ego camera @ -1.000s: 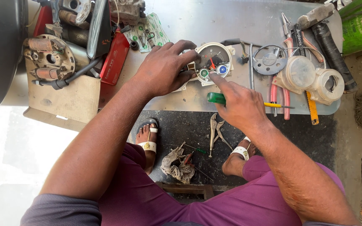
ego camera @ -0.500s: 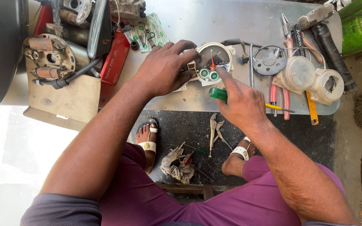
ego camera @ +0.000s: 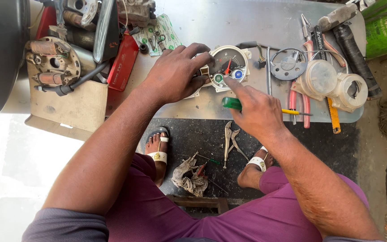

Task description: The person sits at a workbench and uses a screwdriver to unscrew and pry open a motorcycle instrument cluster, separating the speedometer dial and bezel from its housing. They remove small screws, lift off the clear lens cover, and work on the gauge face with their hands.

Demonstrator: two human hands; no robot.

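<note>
Seen from above, a seated person works at a grey metal table (ego camera: 202, 27) with both bare hands. The left hand (ego camera: 175, 74) lies spread over the left side of a round white instrument gauge (ego camera: 229, 65), its fingers (ego camera: 200, 58) curled over the near rim and pressing on it, steadying the gauge flat on the table. The gauge sits at the middle of the table, near its front edge, dial facing up, with a red needle and small green and blue lamps showing.

The right hand (ego camera: 258, 112) is closed around a green-handled screwdriver (ego camera: 233, 103), whose handle pokes out to the left of the fist. At the same time its forefinger stretches forward and to the left, the tip touching the lower edge of the dial. The gauge therefore lies just ahead of the right hand, and the screwdriver lies crosswise, roughly parallel to the table's front edge (its tip is hidden, so I cannot tell which way it points).

To the right lie red-handled pliers (ego camera: 298, 96), a clear round cover (ego camera: 321, 78) and a white housing (ego camera: 350, 92). At far left a rusty coil plate (ego camera: 52, 65) rests on cardboard. On the dark floor mat (ego camera: 193, 134) between the sandalled feet lie locking pliers (ego camera: 229, 141) and a rag (ego camera: 189, 177).
</note>
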